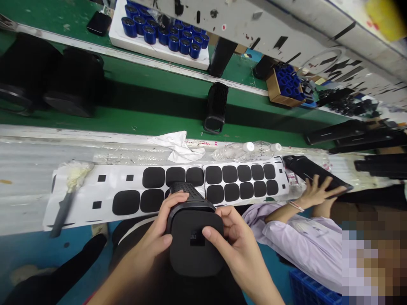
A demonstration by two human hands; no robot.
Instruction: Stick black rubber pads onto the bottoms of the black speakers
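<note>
In front of my body is a black speaker-like housing (194,191) with a perforated side, its end turned up toward me. A flat black rounded-square pad (195,258) covers that end, with a small dark square near its middle. Wrapped around the housing's left side, my left hand (159,228) grips it. My right hand (233,237) is closed at the pad's right edge, thumb on its face beside the dark square and fingers curled at the rim. Beyond lies a white sheet (79,207) carrying several black rounded-square stickers (126,202).
A brush (71,190) lies across the sheet's left end. Behind are a white cloth (181,146) and plastic bottles (233,150). Another housing (216,108) stands on the green conveyor (152,110). At right, a co-worker's hand (321,190) touches a black housing (313,171).
</note>
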